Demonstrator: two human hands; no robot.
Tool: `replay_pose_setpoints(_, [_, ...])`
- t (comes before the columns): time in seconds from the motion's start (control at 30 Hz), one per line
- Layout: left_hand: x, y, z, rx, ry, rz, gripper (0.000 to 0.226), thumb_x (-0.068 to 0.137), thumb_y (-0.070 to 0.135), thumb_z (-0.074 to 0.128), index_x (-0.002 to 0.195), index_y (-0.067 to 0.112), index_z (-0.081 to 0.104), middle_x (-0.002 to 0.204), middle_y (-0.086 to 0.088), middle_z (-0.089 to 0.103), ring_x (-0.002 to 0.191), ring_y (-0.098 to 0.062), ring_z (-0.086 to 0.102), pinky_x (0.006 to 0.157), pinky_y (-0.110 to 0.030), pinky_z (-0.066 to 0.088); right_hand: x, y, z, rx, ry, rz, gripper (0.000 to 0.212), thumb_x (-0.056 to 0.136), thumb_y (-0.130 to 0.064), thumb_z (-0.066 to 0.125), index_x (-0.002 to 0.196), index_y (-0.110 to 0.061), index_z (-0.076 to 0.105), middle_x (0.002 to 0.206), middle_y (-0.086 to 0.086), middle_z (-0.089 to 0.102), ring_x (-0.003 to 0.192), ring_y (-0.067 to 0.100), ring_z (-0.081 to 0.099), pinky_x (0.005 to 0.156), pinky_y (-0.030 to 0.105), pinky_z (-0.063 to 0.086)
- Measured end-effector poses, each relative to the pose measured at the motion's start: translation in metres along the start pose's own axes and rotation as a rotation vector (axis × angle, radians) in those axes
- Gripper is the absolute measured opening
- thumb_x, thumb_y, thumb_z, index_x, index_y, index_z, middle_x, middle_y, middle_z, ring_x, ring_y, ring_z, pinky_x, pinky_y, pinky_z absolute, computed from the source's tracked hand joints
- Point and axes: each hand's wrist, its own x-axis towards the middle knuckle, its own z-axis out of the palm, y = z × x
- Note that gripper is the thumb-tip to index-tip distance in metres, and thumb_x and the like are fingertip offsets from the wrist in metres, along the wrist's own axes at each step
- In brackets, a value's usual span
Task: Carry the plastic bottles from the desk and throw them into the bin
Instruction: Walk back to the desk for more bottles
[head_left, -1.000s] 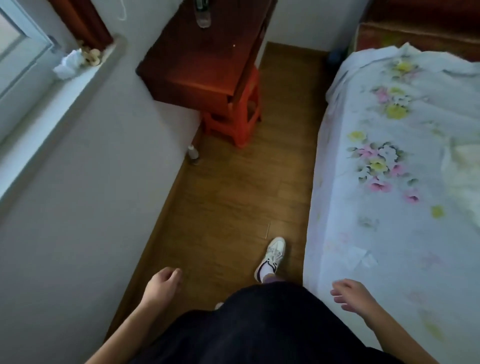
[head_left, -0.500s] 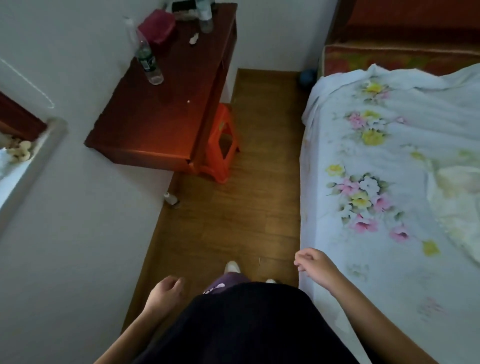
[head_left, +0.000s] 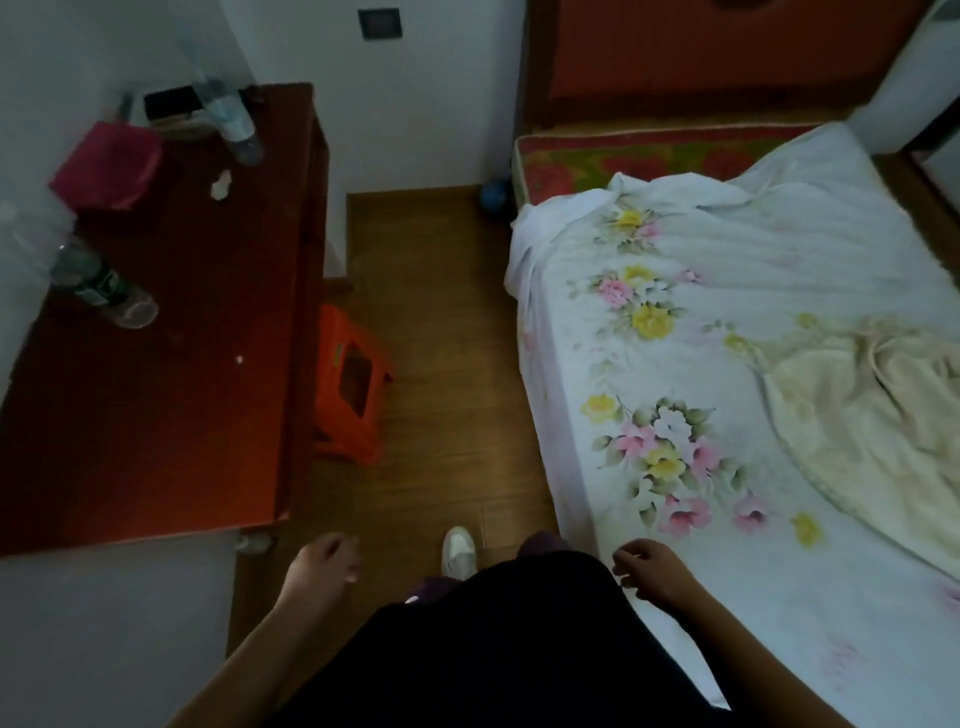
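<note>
A dark red wooden desk (head_left: 197, 405) fills the left of the view. On it stand two clear plastic bottles: one with a green label (head_left: 98, 283) at the left edge, and one with a pale label (head_left: 234, 122) at the far end. My left hand (head_left: 324, 564) hangs low, just beyond the desk's near corner, with loosely curled fingers and nothing in it. My right hand (head_left: 652, 571) is at the bed's edge, also loosely curled and without anything in it. No bin is in view.
A magenta box (head_left: 106, 166) and a dark flat object (head_left: 169, 104) sit on the desk's far left. An orange plastic stool (head_left: 350, 384) is tucked beside the desk. A bed with a floral sheet (head_left: 727, 389) bounds the right; a narrow wooden floor strip (head_left: 447, 364) runs between.
I have walked forward along the floor strip; the desk and its bottles are now much nearer and beside my left hand. Both hands still swing at my sides, holding nothing.
</note>
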Motion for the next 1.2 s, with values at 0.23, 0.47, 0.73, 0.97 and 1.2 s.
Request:
replay_pose_setpoints(0.23, [0.056,0.124,-0.041,-0.020,0.038,0.109,0.018,0.098,0.034,0.055,0.092,0.025,0.069,0.089,0.003,0.075,0.083,-0.020,0.074,0.079,-0.042,0.058,0.034,-0.049,-0.035,0.130,0.029,0.095,0.014,0.095,-0.011,0.057,0.095,-0.001,0.067,0.091,0.019,0.073,0.070,0.023,0.062,0.061,0.029,0.045])
replay_pose_setpoints(0.47, [0.114,0.181,-0.068,-0.108,0.102,0.032,0.020,0.099,0.033,0.054,0.098,0.019,0.070,0.091,-0.001,0.076,0.082,-0.024,0.073,0.079,-0.043,0.057,0.128,-0.143,-0.074,0.088,-0.024,0.038,0.015,0.095,-0.008,0.056,0.091,0.001,0.067,0.082,0.016,0.071,0.065,0.022,0.059,0.058,0.028,0.042])
replay_pose_setpoints(0.73, [0.132,0.225,-0.086,-0.406,0.337,-0.074,0.016,0.099,0.023,0.056,0.092,0.019,0.070,0.091,-0.004,0.076,0.082,-0.029,0.072,0.077,-0.044,0.056,0.226,-0.353,-0.111,-0.313,-0.206,-0.318,0.021,0.092,-0.018,0.058,0.072,-0.012,0.063,0.078,0.014,0.070,0.071,0.020,0.063,0.067,0.039,0.050])
replay_pose_setpoints(0.97, [0.108,0.238,-0.111,-0.659,0.619,-0.105,0.013,0.097,0.030,0.056,0.095,0.030,0.069,0.090,0.001,0.076,0.083,-0.024,0.073,0.069,-0.043,0.057,0.235,-0.549,-0.063,-0.525,-0.417,-0.563,0.010,0.098,-0.030,0.055,0.103,-0.028,0.064,0.103,-0.005,0.068,0.097,0.011,0.065,0.089,0.032,0.053])
replay_pose_setpoints(1.2, [0.099,0.220,-0.166,-0.820,0.868,-0.147,0.011,0.096,0.030,0.059,0.100,0.025,0.068,0.095,0.000,0.075,0.086,-0.020,0.073,0.081,-0.043,0.058,0.198,-0.666,0.023,-0.639,-0.457,-0.842,0.026,0.096,-0.040,0.055,0.119,-0.027,0.061,0.109,-0.007,0.066,0.101,0.010,0.063,0.087,0.030,0.052])
